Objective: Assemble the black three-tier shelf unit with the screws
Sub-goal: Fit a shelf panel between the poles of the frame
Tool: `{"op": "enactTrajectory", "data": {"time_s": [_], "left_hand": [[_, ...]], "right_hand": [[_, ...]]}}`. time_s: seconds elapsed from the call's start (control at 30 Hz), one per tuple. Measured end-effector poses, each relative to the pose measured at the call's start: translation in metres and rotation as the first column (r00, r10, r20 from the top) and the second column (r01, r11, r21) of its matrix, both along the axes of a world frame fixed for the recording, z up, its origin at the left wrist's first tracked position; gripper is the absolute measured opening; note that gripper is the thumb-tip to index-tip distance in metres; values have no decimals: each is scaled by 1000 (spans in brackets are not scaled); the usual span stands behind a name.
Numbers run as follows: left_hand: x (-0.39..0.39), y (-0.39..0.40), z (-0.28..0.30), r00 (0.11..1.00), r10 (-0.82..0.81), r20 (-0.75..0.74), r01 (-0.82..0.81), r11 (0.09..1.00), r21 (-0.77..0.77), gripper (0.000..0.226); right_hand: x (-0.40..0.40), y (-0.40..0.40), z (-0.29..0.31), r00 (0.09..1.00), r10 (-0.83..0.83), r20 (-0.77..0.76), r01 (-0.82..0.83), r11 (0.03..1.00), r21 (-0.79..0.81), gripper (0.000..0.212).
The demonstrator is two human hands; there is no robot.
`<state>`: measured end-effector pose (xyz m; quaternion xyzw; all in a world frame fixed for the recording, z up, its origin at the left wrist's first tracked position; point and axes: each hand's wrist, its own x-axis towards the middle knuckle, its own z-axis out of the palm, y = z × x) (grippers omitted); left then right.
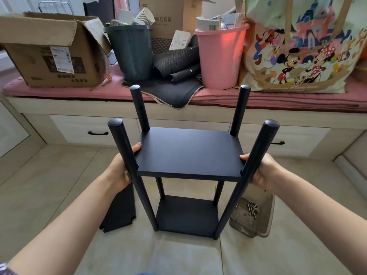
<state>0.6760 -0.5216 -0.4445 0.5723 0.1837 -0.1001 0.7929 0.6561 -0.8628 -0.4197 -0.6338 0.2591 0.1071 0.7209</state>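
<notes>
Shelf unit (188, 175): standing on the tiled floor (49, 185) before the bench, four black poles up, two boards fitted.
Middle board (189, 153): level between the poles, held at both short edges.
Bottom board (186, 214): low down near the floor, poles at its corners.
Loose board (119, 211): leaning just left of the unit, notched corners showing.
Left hand (124, 167): grasping the middle board's left edge, thumb on top.
Right hand (260, 169): gripping the right edge, behind the near pole.
Tray (266, 219): on the floor, right of the unit.
Screws (251, 209): a small heap inside the tray.
</notes>
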Motion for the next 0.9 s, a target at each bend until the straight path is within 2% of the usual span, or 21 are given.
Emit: {"op": "enactTrajectory", "data": {"time_s": [0.17, 0.3, 0.4, 0.67, 0.8, 0.9], "left_hand": [[4, 2, -3, 1000, -10, 6, 10, 1000, -28, 29], [5, 3, -4, 1000, -2, 7, 2, 1000, -11, 37], [4, 2, -4, 1000, -1, 2, 1, 1000, -8, 40], [4, 2, -7, 1000, 3, 8, -3, 1000, 3, 48], [6, 6, -9, 1000, -18, 6, 18, 1000, 9, 48], [8, 15, -7, 994, -110, -14, 110, 992, 64, 47]], "right_hand": [[3, 2, -1, 1000, -13, 9, 13, 1000, 19, 1], [4, 4, 1, 999, -40, 1, 40, 998, 51, 20], [3, 4, 1, 999, -46, -11, 47, 997, 62, 23], [2, 5, 1, 999, -31, -13, 32, 998, 61, 1], [0, 5, 3, 1000, -14, -8, 14, 999, 40, 1], [1, 5, 4, 1000, -8, -17, 9, 1000, 30, 15]]}}
